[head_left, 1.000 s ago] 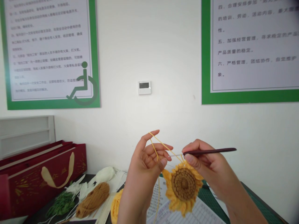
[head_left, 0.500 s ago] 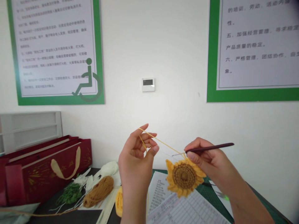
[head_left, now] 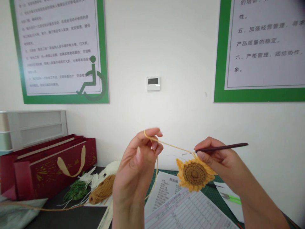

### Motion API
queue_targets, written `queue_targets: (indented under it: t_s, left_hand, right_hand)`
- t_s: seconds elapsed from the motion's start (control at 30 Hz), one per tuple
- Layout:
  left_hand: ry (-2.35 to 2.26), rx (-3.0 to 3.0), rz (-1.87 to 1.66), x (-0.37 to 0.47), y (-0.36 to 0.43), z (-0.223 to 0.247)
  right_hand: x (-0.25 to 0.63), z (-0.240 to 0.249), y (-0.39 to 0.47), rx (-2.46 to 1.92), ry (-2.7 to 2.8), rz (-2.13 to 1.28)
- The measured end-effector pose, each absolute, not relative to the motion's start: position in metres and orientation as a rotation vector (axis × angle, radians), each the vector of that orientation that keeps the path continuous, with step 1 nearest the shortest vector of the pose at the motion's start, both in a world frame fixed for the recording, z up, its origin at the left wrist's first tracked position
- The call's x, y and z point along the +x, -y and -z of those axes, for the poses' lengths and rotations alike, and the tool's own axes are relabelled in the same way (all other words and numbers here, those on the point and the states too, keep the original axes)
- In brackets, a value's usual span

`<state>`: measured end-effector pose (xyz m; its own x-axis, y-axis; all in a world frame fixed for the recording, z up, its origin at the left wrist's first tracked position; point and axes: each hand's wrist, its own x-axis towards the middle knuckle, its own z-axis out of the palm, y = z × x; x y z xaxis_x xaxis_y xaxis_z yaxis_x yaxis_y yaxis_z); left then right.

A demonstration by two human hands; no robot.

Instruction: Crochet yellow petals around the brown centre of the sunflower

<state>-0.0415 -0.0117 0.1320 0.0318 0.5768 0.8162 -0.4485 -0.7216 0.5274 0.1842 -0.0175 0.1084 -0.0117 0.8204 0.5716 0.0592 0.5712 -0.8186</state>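
Observation:
My right hand (head_left: 214, 156) pinches a dark-handled crochet hook (head_left: 224, 147), its thin metal tip pointing left. Below those fingers hangs a crocheted sunflower (head_left: 194, 173) with a brown centre and yellow petals; its upper edge is at the fingertips. A strand of yellow yarn (head_left: 171, 145) stretches from the hook to my left hand (head_left: 138, 159). There it loops over the index finger, and the other fingers curl around it. The left thumb stands away from the fingers. From that hand the yarn drops down toward the papers.
Printed sheets (head_left: 188, 210) lie on a green cutting mat (head_left: 212, 190), with green-handled scissors (head_left: 231, 198) to the right. At left are a brown yarn skein (head_left: 102, 190), green yarn (head_left: 75, 190), a red gift bag (head_left: 57, 168) and white drawers (head_left: 43, 127). A wall stands behind.
My left hand has turned and its thumb has lifted away from the fingers. The sunflower and hook have shifted slightly right and up in view. The camera has also moved a little.

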Motion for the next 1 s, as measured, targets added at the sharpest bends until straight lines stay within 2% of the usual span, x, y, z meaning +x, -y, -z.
queue_targets:
  t_s: [0.23, 0.33, 0.43, 0.57, 0.8, 1.0]
  left_hand:
    - [-0.611, 1.791, -2.075, -0.047, -0.003, -0.13]
    - [-0.77, 1.847, -2.031, -0.043, -0.019, -0.126]
    - [-0.709, 1.867, -1.832, -0.032, -0.024, -0.122]
    - [-0.411, 1.839, -1.514, -0.012, -0.011, -0.12]
    - [-0.231, 1.475, -1.477, 0.004, 0.009, -0.127]
    - [-0.267, 1.473, -1.421, 0.004, 0.009, -0.122]
  right_hand:
    - [0.203, -0.111, 0.028, -0.825, 1.448, -0.584]
    - [0.212, -0.11, 0.033, -0.801, 1.449, -0.571]
    - [0.214, -0.11, 0.035, -0.774, 1.495, -0.599]
    - [0.205, -0.11, 0.037, -0.739, 1.471, -0.64]
    - [0.199, -0.109, 0.028, -0.647, 1.331, -0.718]
    - [0.199, -0.108, 0.018, -0.63, 1.215, -0.709]
